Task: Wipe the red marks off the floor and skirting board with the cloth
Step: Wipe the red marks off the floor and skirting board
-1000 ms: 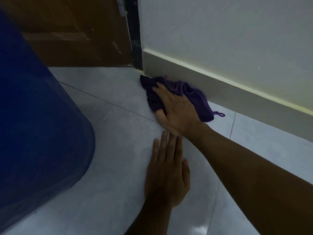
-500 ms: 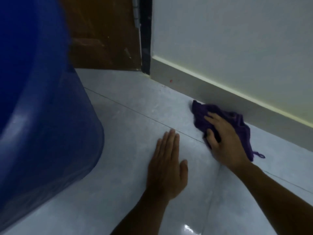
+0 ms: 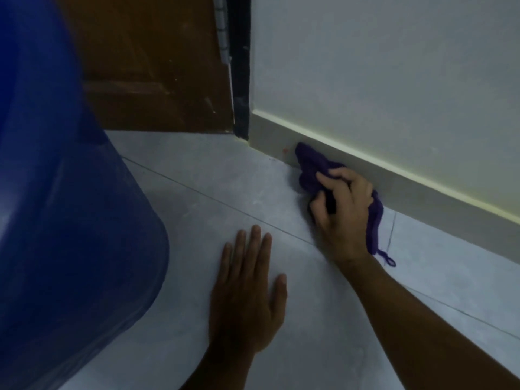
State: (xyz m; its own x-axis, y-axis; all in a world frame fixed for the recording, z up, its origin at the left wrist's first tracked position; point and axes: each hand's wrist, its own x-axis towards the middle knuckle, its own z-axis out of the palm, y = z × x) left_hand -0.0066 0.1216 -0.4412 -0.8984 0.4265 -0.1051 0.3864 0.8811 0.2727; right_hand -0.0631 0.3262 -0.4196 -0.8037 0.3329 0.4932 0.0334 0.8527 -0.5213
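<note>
My right hand (image 3: 344,209) grips a bunched purple cloth (image 3: 312,163), whose tip is pressed against the grey skirting board (image 3: 422,190). A small red mark (image 3: 284,150) shows on the skirting board just left of the cloth's tip, near the corner. The cloth's loop tag (image 3: 389,260) trails on the pale grey tiled floor (image 3: 213,181). My left hand (image 3: 247,294) lies flat on the floor with its fingers spread, nearer to me and left of the right hand, holding nothing.
A large blue plastic container (image 3: 64,206) fills the left side and stands on the floor. A brown wooden door (image 3: 157,68) with a black frame (image 3: 240,68) closes the corner at the back. The white wall (image 3: 380,60) rises above the skirting board.
My right hand has bunched the cloth in its fingers and lifted it from the floor against the skirting board, further left toward the corner. My left hand stayed flat on the floor.
</note>
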